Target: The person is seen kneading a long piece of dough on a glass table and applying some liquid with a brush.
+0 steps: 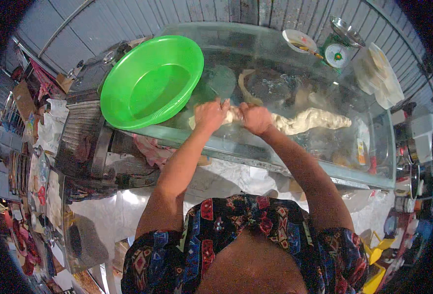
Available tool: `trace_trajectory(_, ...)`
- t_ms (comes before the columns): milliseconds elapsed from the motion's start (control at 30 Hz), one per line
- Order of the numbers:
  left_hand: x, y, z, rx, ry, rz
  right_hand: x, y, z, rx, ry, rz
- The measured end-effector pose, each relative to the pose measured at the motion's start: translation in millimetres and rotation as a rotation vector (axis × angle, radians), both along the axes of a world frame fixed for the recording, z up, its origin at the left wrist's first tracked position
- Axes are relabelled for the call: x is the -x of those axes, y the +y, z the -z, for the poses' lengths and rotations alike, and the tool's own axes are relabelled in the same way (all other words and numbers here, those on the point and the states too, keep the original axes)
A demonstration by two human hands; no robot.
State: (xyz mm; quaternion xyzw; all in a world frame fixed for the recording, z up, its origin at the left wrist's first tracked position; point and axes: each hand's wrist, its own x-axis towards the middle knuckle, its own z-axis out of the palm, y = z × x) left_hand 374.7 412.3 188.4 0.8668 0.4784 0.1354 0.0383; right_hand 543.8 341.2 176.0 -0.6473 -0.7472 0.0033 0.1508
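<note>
We note, mid-frame: left hand (210, 115) and right hand (255, 118) both gripping one long dough roll (314, 121); green basin (158, 88), upper left.

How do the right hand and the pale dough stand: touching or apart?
Touching: the head view shows the right hand curled over the pale dough.

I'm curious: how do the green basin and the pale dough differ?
The green basin is bright and smooth-walled, while the dough is creamy and lumpy. The basin is round; the dough is stretched out long. The left hand and right hand grip the dough, whereas the basin sits left of them. Both are at the glass-topped table.
</note>
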Motion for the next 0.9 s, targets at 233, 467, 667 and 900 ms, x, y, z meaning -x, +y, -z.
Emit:
trace_trajectory(233,-6.0,14.5,1.2,0.135,-0.258,-0.265,-2.2,25.8,-7.9,-0.258,-0.035,0.181)
trace_trajectory(467,37.4,-8.4,3.5,-0.022,-0.125,-0.017,-6.4,45.0,1.8,-0.186,0.128,0.35)
trace_trajectory(667,31.9,-15.9,7.5,-0.118,-0.052,-0.014,-20.6,72.0,-14.7,0.269,-0.097,0.269)
trace_trajectory(900,51.5,2.5,29.5,-0.154,-0.193,0.092,62.3,50.2,-4.8,-0.057,0.024,0.055)
